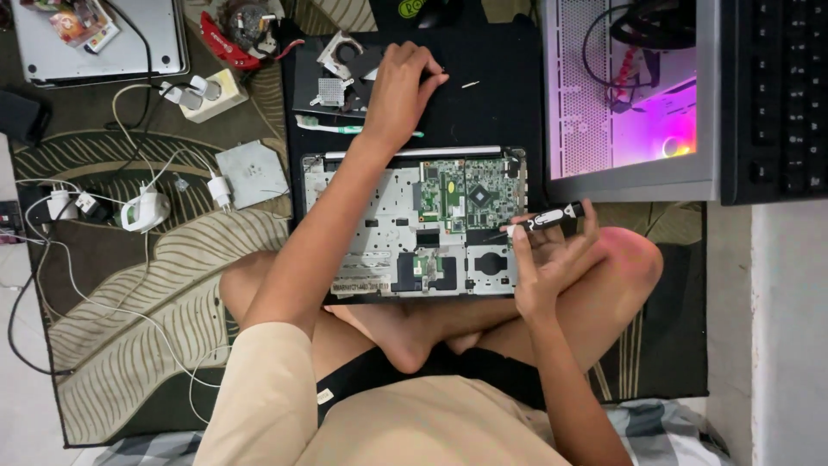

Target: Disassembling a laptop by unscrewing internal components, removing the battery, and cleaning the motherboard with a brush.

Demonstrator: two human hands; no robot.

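Observation:
An opened laptop chassis [379,233] lies across my crossed legs, its green circuit board [470,194] exposed at the upper right. My right hand [552,259] holds a black-handled screwdriver [552,216] at the chassis's right edge, tip pointing left toward the board. My left hand [401,91] reaches forward over the black mat [492,95] beyond the laptop, fingertips pinched down on the mat near small metal parts [336,86]. Whether it holds anything is hidden. A toothbrush [332,127] lies just left of that wrist.
A glowing pink computer case [634,95] stands at the right with a black keyboard [776,95] beside it. Left on the patterned rug [138,285] lie white chargers and cables [147,207], a power strip [211,93], a metal plate [250,173] and a closed silver laptop [95,39].

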